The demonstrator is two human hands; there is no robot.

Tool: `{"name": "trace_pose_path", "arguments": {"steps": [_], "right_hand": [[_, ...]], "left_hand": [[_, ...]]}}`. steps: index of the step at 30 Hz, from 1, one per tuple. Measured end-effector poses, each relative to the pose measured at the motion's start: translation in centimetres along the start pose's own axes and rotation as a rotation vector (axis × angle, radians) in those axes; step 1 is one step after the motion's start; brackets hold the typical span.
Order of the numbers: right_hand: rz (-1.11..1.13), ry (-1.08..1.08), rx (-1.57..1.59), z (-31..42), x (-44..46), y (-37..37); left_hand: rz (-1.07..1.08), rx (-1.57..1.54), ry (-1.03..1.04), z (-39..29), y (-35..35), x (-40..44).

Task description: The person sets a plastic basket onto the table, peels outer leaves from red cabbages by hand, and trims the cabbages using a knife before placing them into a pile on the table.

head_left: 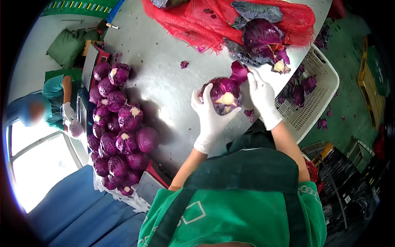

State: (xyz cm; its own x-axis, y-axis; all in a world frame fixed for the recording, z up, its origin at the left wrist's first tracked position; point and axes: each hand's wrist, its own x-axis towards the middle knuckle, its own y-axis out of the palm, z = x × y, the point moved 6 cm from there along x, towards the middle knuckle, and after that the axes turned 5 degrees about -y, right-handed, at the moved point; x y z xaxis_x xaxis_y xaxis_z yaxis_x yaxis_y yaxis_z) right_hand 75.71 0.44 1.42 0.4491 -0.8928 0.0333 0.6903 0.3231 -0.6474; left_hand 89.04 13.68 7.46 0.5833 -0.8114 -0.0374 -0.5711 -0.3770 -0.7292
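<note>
In the head view, my left hand [208, 113], in a white glove, grips a red cabbage [220, 91] from its near left side. The cabbage's pale cut stem end faces up toward me. My right hand [261, 94], gloved too, pinches a loose purple cabbage leaf [239, 73] just above the cabbage's right side. Whether the leaf is still joined to the head, I cannot tell. Beyond my hands, a heap of outer leaves [263, 37] with a pale stem piece lies on a red mesh bag [218, 20].
A pile of red cabbages [117, 123] stands on the left of the metal table [160, 57]. Right of the table is a white perforated crate [317, 111] holding leaf scraps. Further left, another person's gloved hand [69, 113] holds a net-wrapped item. A wooden pallet [367, 86] stands at far right.
</note>
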Motion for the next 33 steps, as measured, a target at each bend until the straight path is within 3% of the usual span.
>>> {"name": "trace_pose_path", "arguments": {"steps": [1, 3, 7, 9, 13, 15, 16, 19, 21, 24, 25, 27, 29, 31, 33], "right_hand": [[-0.094, -0.035, 0.105, -1.9, 1.2, 0.4], [0.156, 0.355, 0.303, -5.0, 2.7, 2.6], [0.242, 0.607, 0.54, -4.0, 2.8, 3.0], [0.1, 0.282, 0.483, -1.0, 1.5, 0.8], [0.086, -0.055, 0.273, 6.0, -3.4, -2.1], [0.069, -0.116, 0.193, 6.5, -3.8, -1.4], [0.185, 0.009, 0.192, 5.7, -3.6, -0.3], [0.276, 0.039, 0.316, 5.3, -2.7, -0.5], [0.247, 0.02, 0.378, 4.3, -2.8, 0.0], [0.106, 0.018, 0.149, 2.2, -2.3, -0.8], [0.055, 0.116, -0.076, -1.3, -1.7, -0.7], [-0.044, 0.299, -0.086, -8.5, -0.6, -1.5], [-0.231, 0.21, 0.188, -5.2, 0.4, -5.0], [-0.187, -0.217, 0.187, 4.1, 0.9, -6.5], [0.072, -0.551, 0.063, 9.4, 1.7, -4.6]], "left_hand": [[-0.01, 0.011, 0.018, 0.5, -0.1, -0.1], [-0.023, -0.042, 0.001, 1.0, -0.4, -0.3], [-0.078, -0.158, -0.069, 1.5, -1.0, -0.8], [-0.12, -0.108, -0.065, 1.1, -1.1, -1.0], [-0.125, -0.117, -0.118, 1.2, -0.8, -0.9], [-0.126, -0.121, -0.105, 1.6, -0.5, -0.7], [-0.119, -0.123, -0.1, 1.6, -0.6, -0.7], [-0.1, -0.11, -0.09, 1.7, -0.7, -0.5], [-0.099, -0.159, -0.104, 1.4, -0.8, -0.2], [-0.097, -0.167, -0.126, 1.6, -0.8, -0.1], [-0.102, -0.167, -0.155, 1.7, -1.0, -0.1], [-0.114, -0.219, -0.159, 2.2, -1.2, 0.4], [-0.041, -0.206, -0.198, 2.3, -1.2, 0.4], [-0.023, -0.255, -0.194, 2.2, -1.2, 0.9], [0.168, -0.075, 0.043, 0.7, -1.2, 1.8]]}}
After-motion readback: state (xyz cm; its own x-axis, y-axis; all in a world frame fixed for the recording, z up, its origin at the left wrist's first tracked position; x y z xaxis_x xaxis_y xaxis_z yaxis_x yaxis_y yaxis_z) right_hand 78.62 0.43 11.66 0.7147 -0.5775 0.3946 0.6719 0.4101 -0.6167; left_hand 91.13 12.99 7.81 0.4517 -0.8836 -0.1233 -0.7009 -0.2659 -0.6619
